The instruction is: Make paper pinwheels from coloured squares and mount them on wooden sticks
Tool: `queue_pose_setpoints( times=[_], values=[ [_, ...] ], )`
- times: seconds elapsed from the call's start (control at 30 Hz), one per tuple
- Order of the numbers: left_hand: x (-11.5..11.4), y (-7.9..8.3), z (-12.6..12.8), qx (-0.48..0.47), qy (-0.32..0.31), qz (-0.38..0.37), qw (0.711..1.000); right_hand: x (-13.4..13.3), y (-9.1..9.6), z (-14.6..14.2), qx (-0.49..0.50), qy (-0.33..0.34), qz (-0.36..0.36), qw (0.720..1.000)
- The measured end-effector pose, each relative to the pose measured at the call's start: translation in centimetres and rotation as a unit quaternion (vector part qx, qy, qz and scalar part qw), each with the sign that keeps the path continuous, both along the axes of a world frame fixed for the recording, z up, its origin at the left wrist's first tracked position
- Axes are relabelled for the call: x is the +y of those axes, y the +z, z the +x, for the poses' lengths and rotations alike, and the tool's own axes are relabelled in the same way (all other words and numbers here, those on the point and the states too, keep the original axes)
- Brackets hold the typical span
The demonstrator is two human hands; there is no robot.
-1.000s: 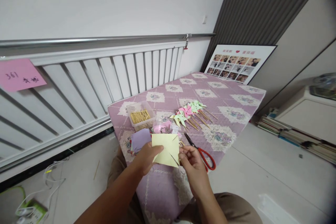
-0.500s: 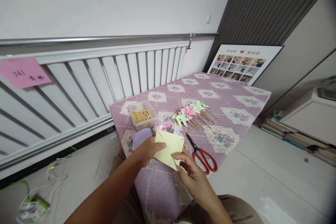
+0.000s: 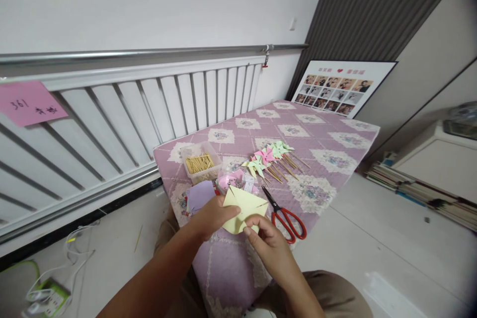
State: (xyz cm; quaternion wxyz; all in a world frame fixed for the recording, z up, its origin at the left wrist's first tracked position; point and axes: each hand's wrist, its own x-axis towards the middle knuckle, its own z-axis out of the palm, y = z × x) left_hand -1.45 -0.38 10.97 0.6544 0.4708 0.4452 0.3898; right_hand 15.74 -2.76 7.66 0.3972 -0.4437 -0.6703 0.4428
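Observation:
A pale yellow paper square (image 3: 248,202) with slits cut in from its corners is held over the near part of the table. My left hand (image 3: 216,217) grips its left side, thumb on top. My right hand (image 3: 266,241) pinches the near corner, which curls up toward the middle. Just right of the paper lie scissors (image 3: 285,218) with red handles. Beyond it are finished paper pinwheels (image 3: 266,156) in green, pink and yellow on thin sticks. A stack of purple paper (image 3: 200,196) sits by my left hand, partly covered.
A clear plastic box (image 3: 201,161) of short wooden sticks stands at the table's left edge. Beside it is a clear bag (image 3: 233,179) with pink contents. A white radiator (image 3: 179,104) runs along the left, and a photo board (image 3: 343,88) leans at the far end.
My right hand has lifted the near corner of the yellow paper and bent it inward. The paper has turned slightly and shifted right. My left hand keeps its hold.

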Motion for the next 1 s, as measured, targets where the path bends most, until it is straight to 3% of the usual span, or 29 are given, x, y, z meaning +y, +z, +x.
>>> queue_pose_setpoints(
  times=[0.23,0.57,1.0],
  values=[
    [-0.3,0.1,0.2,0.042,0.007,0.014,0.999,-0.3,1.0,-1.1,0.03,-0.053,-0.048,0.997],
    [-0.5,0.2,0.4,0.034,0.003,0.006,0.999,-0.4,1.2,-1.2,-0.011,-0.09,-0.007,0.996],
    [-0.6,0.5,0.6,0.111,0.0,0.03,0.993,-0.3,1.1,-1.2,-0.019,-0.103,0.001,0.994]
  ],
)
